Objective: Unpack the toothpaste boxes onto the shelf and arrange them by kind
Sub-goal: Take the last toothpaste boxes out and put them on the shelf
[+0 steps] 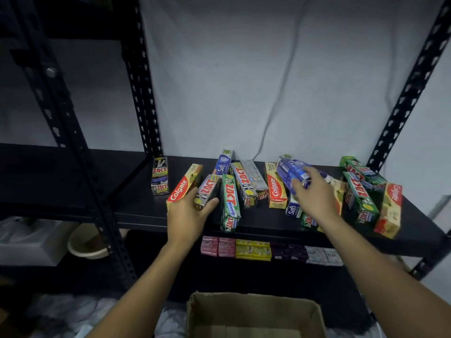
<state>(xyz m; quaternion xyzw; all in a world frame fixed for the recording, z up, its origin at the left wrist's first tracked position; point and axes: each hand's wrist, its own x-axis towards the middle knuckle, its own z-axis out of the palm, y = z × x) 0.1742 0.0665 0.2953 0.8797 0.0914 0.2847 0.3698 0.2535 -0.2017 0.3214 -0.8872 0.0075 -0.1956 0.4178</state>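
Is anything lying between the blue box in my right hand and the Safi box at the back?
Yes: a yellow Colgate box, a silver box and a grey Zact box lie on the shelf between them.

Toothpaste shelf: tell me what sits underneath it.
On the lower shelf: pink packs, yellow packs, purple packs, grey packs in a row. The toothpaste shelf hides anything behind them; the left forearm and right forearm cover what lies past either end.
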